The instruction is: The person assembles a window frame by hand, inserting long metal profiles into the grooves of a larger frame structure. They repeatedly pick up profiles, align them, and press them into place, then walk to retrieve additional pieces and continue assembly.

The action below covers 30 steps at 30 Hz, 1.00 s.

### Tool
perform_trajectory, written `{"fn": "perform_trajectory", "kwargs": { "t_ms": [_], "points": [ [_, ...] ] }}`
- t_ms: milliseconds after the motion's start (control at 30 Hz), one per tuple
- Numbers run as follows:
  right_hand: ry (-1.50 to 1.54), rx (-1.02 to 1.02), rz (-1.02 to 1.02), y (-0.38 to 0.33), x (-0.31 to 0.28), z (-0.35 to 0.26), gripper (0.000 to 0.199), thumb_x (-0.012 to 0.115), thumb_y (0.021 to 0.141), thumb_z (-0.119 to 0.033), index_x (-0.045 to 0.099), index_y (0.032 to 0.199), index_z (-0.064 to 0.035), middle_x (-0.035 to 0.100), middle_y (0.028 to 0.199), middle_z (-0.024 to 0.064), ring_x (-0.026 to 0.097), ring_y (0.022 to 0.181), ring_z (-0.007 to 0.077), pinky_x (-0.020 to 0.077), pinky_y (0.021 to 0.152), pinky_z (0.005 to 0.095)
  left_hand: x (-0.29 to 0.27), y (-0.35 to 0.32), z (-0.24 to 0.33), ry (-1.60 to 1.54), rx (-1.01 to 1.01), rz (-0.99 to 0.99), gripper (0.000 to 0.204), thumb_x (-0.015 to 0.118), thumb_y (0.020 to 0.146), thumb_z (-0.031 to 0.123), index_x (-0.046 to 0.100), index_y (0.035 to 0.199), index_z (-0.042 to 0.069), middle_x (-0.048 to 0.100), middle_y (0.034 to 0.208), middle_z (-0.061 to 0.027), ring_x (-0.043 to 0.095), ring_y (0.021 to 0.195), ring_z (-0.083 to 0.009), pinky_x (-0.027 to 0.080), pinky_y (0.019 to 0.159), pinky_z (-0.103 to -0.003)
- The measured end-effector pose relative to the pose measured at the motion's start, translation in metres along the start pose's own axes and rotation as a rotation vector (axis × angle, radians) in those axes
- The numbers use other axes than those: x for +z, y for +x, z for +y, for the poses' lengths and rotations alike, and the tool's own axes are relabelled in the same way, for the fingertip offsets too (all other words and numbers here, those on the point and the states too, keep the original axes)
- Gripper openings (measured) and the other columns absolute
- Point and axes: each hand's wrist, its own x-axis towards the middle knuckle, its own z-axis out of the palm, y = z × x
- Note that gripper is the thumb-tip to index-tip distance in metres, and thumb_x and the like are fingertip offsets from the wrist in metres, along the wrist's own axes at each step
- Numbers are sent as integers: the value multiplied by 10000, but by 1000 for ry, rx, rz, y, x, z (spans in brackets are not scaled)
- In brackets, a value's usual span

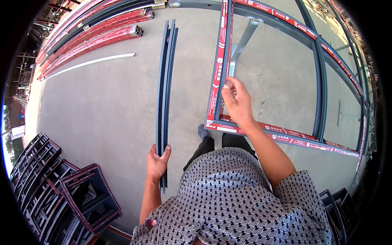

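My left hand (158, 163) is closed round several long dark grey metal strips (165, 90), near their lower end. The strips lie side by side and point away from me. On my right is a large dark grey window frame (216, 81) with red printed protective film along its bars. My right hand (238, 102) is at the inner edge of the frame's left bar, close to the near corner. Its thumb and forefinger are bent together on that edge, and the other fingers curl under, partly hidden.
Red-wrapped profile bundles (98, 41) lie at the far left, with a thin white strip (90, 65) beside them. Stacked small frames (92, 196) stand at the near left. A metal support bar (245, 38) shows through the large frame. Dark frames (337, 212) stand at the near right.
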Motion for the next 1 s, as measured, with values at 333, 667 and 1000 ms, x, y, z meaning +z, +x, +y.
{"fn": "perform_trajectory", "kwargs": {
  "t_ms": [333,667,1000],
  "points": [
    [476,21,-478,-72,54,-31,605,720,1048,-513,568,1249,37,693,969,115,713,903,187,592,755,338,-5,0,81,320,194,-216,690,873,859,595,687,1079,-32,729,783,-171,737,739,-271,570,684,-406],
    [609,195,-266,-60,39,-37,292,617,1118,-265,555,1241,-8,662,957,58,624,819,97,543,706,310,-5,27,94,100,356,-394,637,595,1084,610,672,1083,-23,695,826,-83,660,803,-167,539,739,-348],
    [537,192,318,-14,-31,1,225,560,1149,-262,593,1067,-55,567,894,-33,508,788,50,469,705,277,9,75,109,-79,304,-535,608,441,1165,549,669,1042,-1,664,805,-48,545,732,-89,436,663,-279]
  ]
}}
